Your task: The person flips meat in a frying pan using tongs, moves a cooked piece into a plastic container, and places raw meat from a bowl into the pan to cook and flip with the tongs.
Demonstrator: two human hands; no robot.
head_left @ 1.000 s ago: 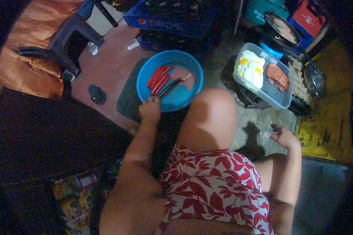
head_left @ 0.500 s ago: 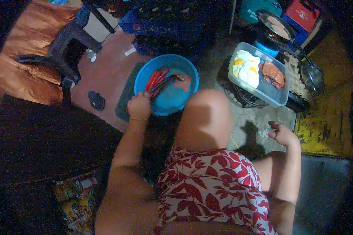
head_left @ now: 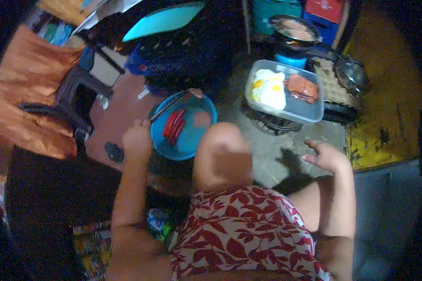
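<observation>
My left hand [head_left: 137, 139] is closed round the handle of dark tongs [head_left: 166, 107], which reach over a blue basin [head_left: 185, 152]. At their far tip, a thin pinkish slice of meat [head_left: 195, 93] hangs above the basin's back rim. Inside the basin lie several red sausages [head_left: 174, 126] and another pale pink slice [head_left: 201, 120]. My right hand [head_left: 327, 157] holds nothing, thumb and forefinger apart, over the floor to the right of my knee. Beyond it is a clear plastic container [head_left: 309, 116] with fried eggs [head_left: 269, 90] and reddish meat slices [head_left: 301, 88].
A pan [head_left: 294, 30] with food sits on a lit burner at the back right. Beside the container are an egg tray [head_left: 330, 79] and a dark pan or lid [head_left: 352, 77]. Bottle crates [head_left: 279, 13] stand behind. A dark stool [head_left: 75, 91] stands at left.
My left hand has lifted the tongs out of the basin, raising a slice of meat above the rim. The view has shifted, and my right hand stays near its place with fingers apart.
</observation>
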